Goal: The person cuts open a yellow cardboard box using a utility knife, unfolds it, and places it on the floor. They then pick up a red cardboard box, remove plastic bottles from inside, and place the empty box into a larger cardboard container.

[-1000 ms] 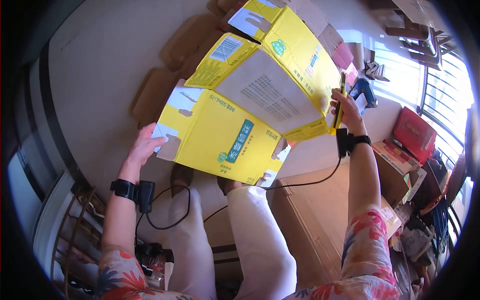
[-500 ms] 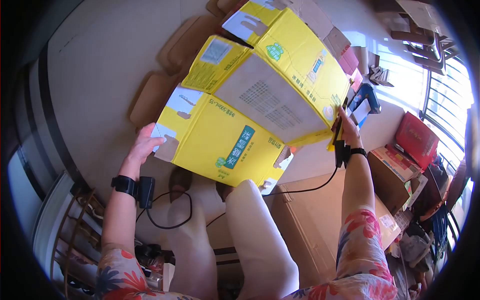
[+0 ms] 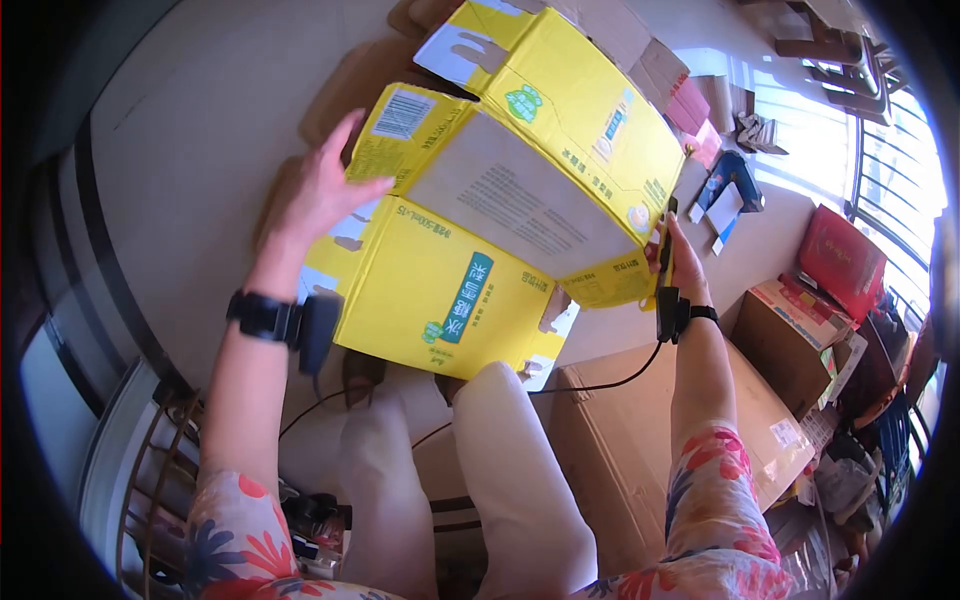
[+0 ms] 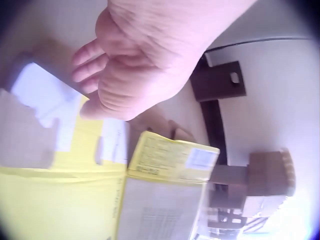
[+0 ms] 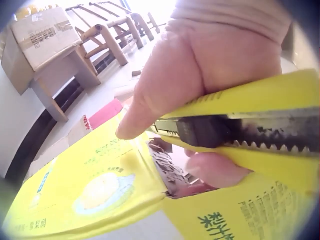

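Observation:
A yellow printed carton [image 3: 455, 280], unfolded into joined panels, spreads across the head view. My left hand [image 3: 318, 195] is off the carton's edge, fingers extended and thumb apart, beside the flap with a barcode [image 3: 403, 113]. In the left wrist view that hand [image 4: 145, 65] holds nothing, its thumb overlapping the white-and-yellow flap [image 4: 70, 135]. My right hand [image 3: 687, 265] grips a yellow utility knife [image 5: 250, 132] along with the carton's right corner. The right thumb lies on the yellow panel [image 5: 95, 185], with fingertips showing at a gap in the cardboard.
A large brown box [image 3: 640, 430] lies right of the legs. A red box [image 3: 838, 262], a smaller carton [image 3: 785, 345] and piled bags stand farther right. Flattened cardboard [image 3: 625, 45] lies beyond the yellow carton. Cables [image 3: 600, 385] run from the wrist cameras.
My left hand has let go of the carton's left flap and moved up toward the barcode flap. My right hand has moved slightly down and left with the knife and carton corner.

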Tool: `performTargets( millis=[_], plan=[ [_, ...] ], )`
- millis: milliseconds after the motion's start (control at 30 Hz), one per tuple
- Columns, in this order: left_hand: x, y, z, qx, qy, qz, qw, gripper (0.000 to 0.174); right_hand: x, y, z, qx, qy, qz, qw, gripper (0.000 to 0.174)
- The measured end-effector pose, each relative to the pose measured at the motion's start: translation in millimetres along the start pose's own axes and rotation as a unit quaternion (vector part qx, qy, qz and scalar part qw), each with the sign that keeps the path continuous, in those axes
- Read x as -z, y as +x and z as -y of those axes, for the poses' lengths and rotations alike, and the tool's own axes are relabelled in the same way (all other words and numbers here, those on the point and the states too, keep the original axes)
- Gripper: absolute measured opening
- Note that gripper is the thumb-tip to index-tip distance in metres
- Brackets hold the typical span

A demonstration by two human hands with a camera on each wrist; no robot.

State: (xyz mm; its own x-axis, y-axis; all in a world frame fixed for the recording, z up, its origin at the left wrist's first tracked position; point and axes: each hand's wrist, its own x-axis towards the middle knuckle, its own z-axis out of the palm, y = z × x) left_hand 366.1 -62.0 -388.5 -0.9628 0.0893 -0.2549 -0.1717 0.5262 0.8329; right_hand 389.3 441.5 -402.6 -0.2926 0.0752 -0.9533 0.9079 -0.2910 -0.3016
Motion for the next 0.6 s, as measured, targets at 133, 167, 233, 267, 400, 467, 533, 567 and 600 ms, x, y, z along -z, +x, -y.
performTargets(
  millis=[133,167,233,267,400,467,533,567,600],
  plan=[
    [-27,43,2,0.115,-0.252,0.045,0.96,0.053,-5,-8,-3,0.037,0.033,0.009,0.999,0.035],
    [-21,50,5,0.125,-0.257,0.091,0.954,0.046,-3,-9,-6,0.002,0.075,0.055,0.996,0.032],
    [-14,65,-9,0.131,-0.259,0.142,0.946,0.039,-2,-8,-13,-0.047,0.151,0.13,0.979,0.028],
    [-10,67,-15,0.141,-0.229,0.151,0.951,0.034,0,-8,-19,-0.045,0.155,0.131,0.978,0.028],
    [-7,63,-20,0.126,-0.235,0.122,0.956,0.024,-19,-19,-31,0.107,0.24,0.076,0.962,0.019],
    [-5,61,-25,0.113,-0.236,0.114,0.958,0.021,-32,-35,-31,0.25,0.251,-0.006,0.935,0.026],
    [-4,58,-26,0.1,-0.237,0.103,0.961,0.018,-32,-43,-28,0.255,0.266,0.003,0.93,0.034],
    [-4,57,-21,0.099,-0.224,0.099,0.965,0.018,-32,-47,-30,0.267,0.261,0.017,0.928,0.035],
    [-4,56,-21,0.096,-0.212,0.095,0.968,0.018,-33,-50,-30,0.28,0.255,0.032,0.925,0.036]
  ],
)
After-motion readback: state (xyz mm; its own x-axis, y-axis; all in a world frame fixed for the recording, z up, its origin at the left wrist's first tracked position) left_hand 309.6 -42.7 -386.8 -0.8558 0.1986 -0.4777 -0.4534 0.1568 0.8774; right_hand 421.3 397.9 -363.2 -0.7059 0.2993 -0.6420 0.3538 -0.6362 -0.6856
